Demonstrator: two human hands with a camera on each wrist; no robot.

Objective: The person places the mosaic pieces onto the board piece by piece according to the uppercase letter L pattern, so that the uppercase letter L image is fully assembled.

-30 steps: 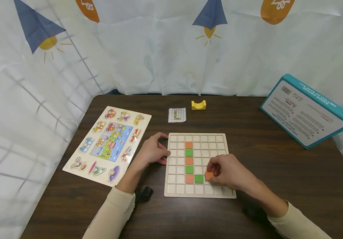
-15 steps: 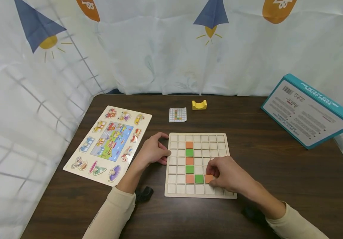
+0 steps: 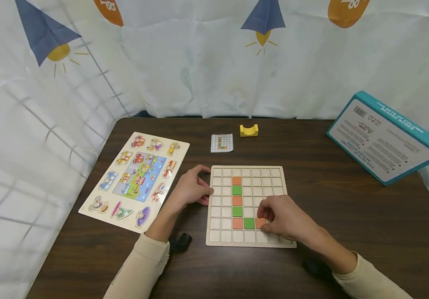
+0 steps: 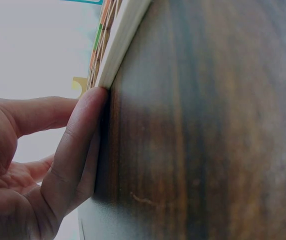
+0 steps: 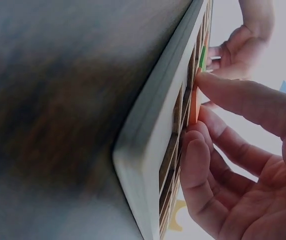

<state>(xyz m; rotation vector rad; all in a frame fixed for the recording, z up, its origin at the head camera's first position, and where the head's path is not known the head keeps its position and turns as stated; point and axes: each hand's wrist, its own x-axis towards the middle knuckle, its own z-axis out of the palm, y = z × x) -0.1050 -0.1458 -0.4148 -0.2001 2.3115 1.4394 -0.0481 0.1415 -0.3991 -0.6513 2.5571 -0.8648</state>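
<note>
A square wooden grid board (image 3: pixel 216 236) lies on the dark table. A column of orange and green tiles (image 3: pixel 237 190) fills some of its cells, with a green tile (image 3: pixel 249 223) to the right at the bottom. My right hand (image 3: pixel 287 216) pinches an orange tile (image 5: pixel 194 105) between thumb and index finger, in the cell beside that green tile. The tile's right part is hidden by the fingers in the head view. My left hand (image 3: pixel 192 187) rests against the board's left edge; in the left wrist view a straight finger (image 4: pixel 75 135) touches the board's side.
Behind the board lie a small grid card (image 3: pixel 222 143) and a yellow curved block (image 3: pixel 249 131). A picture puzzle board (image 3: pixel 139 178) lies at left. At back right leans a teal box (image 3: pixel 386 139). A patterned curtain (image 3: pixel 214 62) hangs behind the table.
My right hand has lowered the orange tile from tilted above the board into the cell right of the bottom green tile. The left hand has stayed at the board's edge.
</note>
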